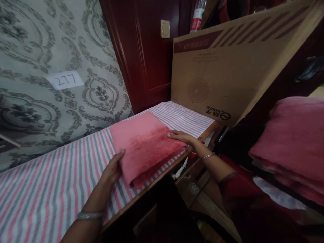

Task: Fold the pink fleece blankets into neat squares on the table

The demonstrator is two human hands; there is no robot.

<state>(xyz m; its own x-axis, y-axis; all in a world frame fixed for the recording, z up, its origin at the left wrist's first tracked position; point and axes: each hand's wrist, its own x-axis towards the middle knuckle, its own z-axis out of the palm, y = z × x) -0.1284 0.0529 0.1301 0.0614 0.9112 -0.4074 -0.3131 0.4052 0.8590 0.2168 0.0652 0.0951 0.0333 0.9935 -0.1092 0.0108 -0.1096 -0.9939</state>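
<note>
A folded pink plush cloth [149, 148] lies on a surface covered with a striped sheet [83, 168]. Its far part looks smooth, and the nearer part shows a ruffled, darker pile. At the cloth's left edge is my left hand [112, 167], thumb on top and fingers mostly hidden along the side. My right hand [181, 136] grips the right edge, with thumb and fingers close together over the pile. Both hands appear closed on the cloth, one at each side. I wear a bangle on each wrist.
A large cardboard box [212, 74] stands at the far end, with a plastic bottle [197, 17] behind it. Another pink plush pile [291, 145] sits at the right. A wooden edge [152, 185] borders the striped sheet. Patterned wallpaper [101, 91] runs along the left.
</note>
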